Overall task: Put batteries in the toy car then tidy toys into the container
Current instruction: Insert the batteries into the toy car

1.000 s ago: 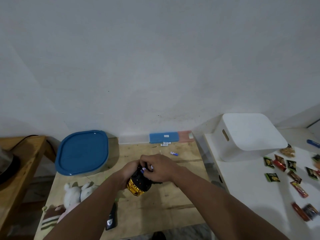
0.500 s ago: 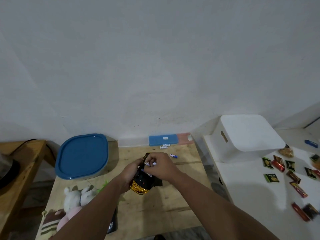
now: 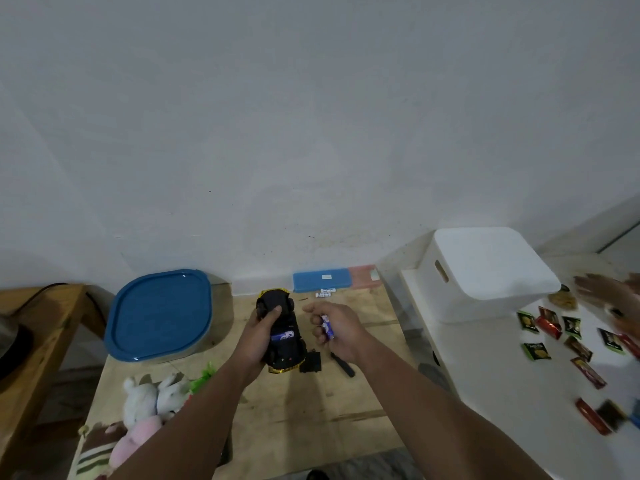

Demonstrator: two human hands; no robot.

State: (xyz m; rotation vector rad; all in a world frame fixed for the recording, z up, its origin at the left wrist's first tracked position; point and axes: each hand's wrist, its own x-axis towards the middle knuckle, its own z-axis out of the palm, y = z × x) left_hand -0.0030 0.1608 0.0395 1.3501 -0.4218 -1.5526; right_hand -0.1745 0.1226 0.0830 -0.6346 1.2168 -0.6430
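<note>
My left hand point(image 3: 258, 336) grips a black and gold toy car point(image 3: 282, 329), held upside down over the wooden table point(image 3: 311, 410). One blue battery point(image 3: 283, 336) lies in its open underside compartment. To the right of the car, my right hand point(image 3: 334, 327) holds another blue and white battery point(image 3: 327, 326) between its fingers. A small black cover point(image 3: 310, 362) and a black screwdriver point(image 3: 343, 364) lie on the table just below the hands. The blue-lidded container point(image 3: 159, 315) stands at the back left.
Plush toys point(image 3: 152, 403) lie at the front left. A blue case point(image 3: 322, 279), a pink case point(image 3: 363, 277) and loose batteries point(image 3: 325, 292) sit by the wall. A white bin point(image 3: 485, 271) and several snack packets point(image 3: 568, 334) are on the white table, where another person's hand point(image 3: 613, 299) reaches in.
My hands have parted. The right hand drew away to the right with a battery, and the left turned the car lengthwise, exposing its compartment. Another person's hand has appeared at the right.
</note>
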